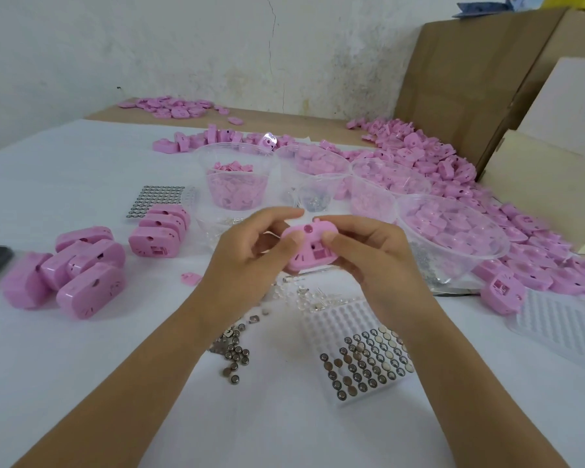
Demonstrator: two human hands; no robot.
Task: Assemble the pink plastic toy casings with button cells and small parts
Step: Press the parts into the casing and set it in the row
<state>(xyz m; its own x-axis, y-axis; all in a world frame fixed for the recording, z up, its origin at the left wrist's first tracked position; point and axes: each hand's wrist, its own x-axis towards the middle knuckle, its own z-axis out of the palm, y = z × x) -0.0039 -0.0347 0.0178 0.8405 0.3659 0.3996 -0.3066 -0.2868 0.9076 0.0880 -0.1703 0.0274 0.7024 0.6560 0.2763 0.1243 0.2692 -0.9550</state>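
Both hands hold one pink casing (309,246) above the white table (81,366): the left hand (250,255) pinches its left edge, the right hand (368,251) its right. Fingers hide the casing's sides. Loose button cells (235,358) lie below, partly covered by the left wrist.
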